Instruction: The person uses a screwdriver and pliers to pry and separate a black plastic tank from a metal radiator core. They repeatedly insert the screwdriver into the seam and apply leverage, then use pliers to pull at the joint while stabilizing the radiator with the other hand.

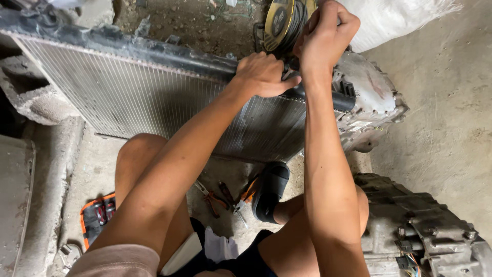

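Note:
A large car radiator [128, 97] with fine metal fins and a black plastic top tank [154, 51] stands tilted in front of me. My left hand [264, 76] grips the black top tank near its right end. Higher up, my right hand [325, 33] is closed around something at the top of the radiator, beside a round yellow and black disc-shaped part [278, 21]. What the right hand holds is hidden by its fingers.
Pliers and screwdrivers [220, 197] lie on the concrete floor between my knees. An orange and black tool pouch [96, 218] sits at the lower left. Grey metal gearbox casings are at the right [415, 225] and behind the radiator [369, 97]. A white sack [400, 18] lies at the top right.

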